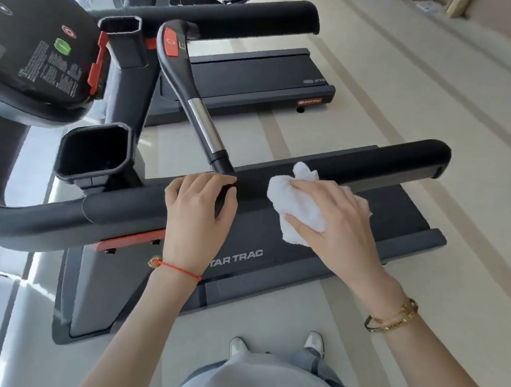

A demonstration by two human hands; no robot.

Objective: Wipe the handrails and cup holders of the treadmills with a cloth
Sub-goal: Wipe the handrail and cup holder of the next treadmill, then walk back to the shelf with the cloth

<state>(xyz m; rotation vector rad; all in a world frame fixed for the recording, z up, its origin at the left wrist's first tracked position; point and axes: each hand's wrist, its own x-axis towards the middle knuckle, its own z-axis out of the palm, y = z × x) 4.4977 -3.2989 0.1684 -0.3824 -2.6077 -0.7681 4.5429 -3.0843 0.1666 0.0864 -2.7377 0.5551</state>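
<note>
The near treadmill [243, 262] fills the middle of the view, its dark deck marked with white lettering, and a second treadmill [256, 75] stands beyond it on the pale floor [435, 115]. Up at the left sits the black console [32, 41] with its green and red buttons. Across the centre runs the long black padded handrail [371, 162], stretching from the curved grey frame at the left out to its rounded end at the right. A slimmer handle with a silver section [204, 126] slants down from a red-tipped head to meet that rail. Just below the console, the open black cup holder [97, 152] sits above the rail's left stretch, and another cup holder [120, 26] shows further back. Now the hands: the right hand [334, 211] lies on the rail, fingers curled around the bunched white cloth [295, 208] and pressing it onto the padding, right of the handle's joint. The left hand [199, 207] rests on the same rail just left of that joint, fingers bent over the top, gripping it. A red string bracelet [176, 269] circles the left wrist, gold bangles [393, 321] the right.
</note>
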